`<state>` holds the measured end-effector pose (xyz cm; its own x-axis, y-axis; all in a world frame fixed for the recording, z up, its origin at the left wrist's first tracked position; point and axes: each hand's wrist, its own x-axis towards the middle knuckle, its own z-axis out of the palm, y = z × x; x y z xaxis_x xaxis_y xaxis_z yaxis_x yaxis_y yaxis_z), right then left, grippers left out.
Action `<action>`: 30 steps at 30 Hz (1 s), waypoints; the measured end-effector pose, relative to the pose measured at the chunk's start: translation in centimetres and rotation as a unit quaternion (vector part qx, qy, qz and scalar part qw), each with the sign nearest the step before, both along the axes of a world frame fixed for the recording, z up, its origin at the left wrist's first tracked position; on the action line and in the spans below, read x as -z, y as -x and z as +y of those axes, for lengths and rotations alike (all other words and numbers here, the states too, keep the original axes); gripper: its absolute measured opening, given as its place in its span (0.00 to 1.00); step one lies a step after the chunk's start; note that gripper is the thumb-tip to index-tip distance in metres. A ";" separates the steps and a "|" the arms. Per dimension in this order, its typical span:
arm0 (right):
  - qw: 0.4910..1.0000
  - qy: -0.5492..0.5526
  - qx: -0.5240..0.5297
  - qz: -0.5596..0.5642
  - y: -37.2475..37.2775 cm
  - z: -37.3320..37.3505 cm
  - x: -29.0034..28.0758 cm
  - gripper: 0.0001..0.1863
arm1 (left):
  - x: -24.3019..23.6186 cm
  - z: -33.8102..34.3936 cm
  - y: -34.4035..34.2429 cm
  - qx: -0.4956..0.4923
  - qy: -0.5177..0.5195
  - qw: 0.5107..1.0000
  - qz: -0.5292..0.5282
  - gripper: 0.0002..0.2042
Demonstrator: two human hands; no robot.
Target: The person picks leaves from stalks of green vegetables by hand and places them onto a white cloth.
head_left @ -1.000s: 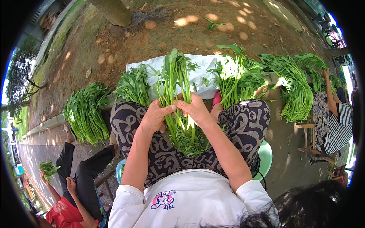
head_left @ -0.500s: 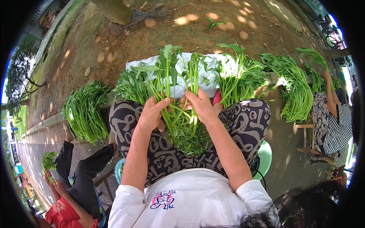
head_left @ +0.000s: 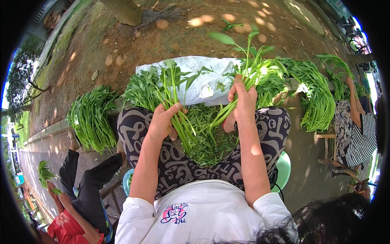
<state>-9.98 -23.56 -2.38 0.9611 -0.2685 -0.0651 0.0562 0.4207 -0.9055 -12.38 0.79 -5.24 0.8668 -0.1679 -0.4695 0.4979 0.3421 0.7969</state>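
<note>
My left hand [head_left: 163, 121] is closed round several water spinach stems [head_left: 177, 105], their leafy tops pointing away from me and their cut ends over my lap. In my right hand [head_left: 245, 99] is another bunch of water spinach [head_left: 252, 67], held higher and tilted to the right, its leaves above the pile by my right knee. Loose trimmed leaves [head_left: 207, 152] lie heaped between my thighs. A white plastic sheet [head_left: 199, 65] is spread beyond my knees. Water spinach [head_left: 142, 90] also lies at its left side.
A large pile of water spinach [head_left: 92, 120] rests on the kerb at left, and another [head_left: 317, 99] at right. A pale green basin [head_left: 282, 173] stands by my right hip. A person in red [head_left: 67, 225] sits at left, one in stripes [head_left: 360, 136] at right.
My right hand has moved right and away from my left hand, carrying its bunch toward the right pile. My left hand has stayed nearly in place with its stems.
</note>
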 end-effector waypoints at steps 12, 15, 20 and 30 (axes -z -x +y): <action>0.901 0.334 -0.274 -0.025 2.6 7.1 2.0 0.19 | 0.5 -1.1 0.2 0.018 -0.015 0.999 0.035 0.20; 0.894 0.347 -0.283 0.028 2.4 6.6 2.0 0.18 | -0.1 -1.1 0.3 0.042 -0.011 0.999 0.018 0.17; 0.919 0.282 -0.268 0.056 1.8 5.4 2.7 0.13 | -0.5 -0.9 0.0 0.087 -0.036 0.996 0.002 0.11; 0.997 -0.037 0.020 0.058 -0.1 1.4 1.7 0.07 | 0.5 0.1 -0.3 -0.039 -0.010 0.999 0.023 0.10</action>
<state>-9.84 -22.21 -4.05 0.9348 -0.2963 -0.1958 -0.0291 0.4854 -0.8738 -12.11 0.92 -5.78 0.8547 -0.0917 -0.5109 0.5062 0.3653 0.7813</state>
